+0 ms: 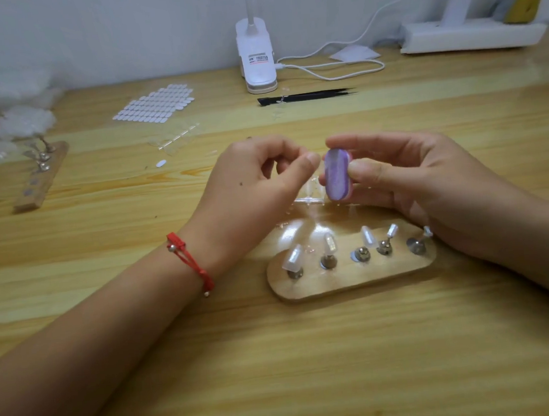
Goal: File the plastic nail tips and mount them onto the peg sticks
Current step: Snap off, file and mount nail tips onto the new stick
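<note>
Two hands meet above wooden peg board [352,279] on table [279,356]. Your right hand [430,177] pinches purple file block [337,177] between thumb and fingers. Your left hand [257,176] has thumb and forefinger pressed together beside file; cannot tell what they hold. Clear nail tips [293,256] sit on board's pegs.

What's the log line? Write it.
right hand grips purple oval file block; left hand pinched beside it, contents unclear; oval wooden peg board holds clear tips

The nail file [337,177] is purple, white-streaked, perhaps pink-edged; cord bracelet [190,265] red; tweezers [306,97] at one o'clock black.
</note>
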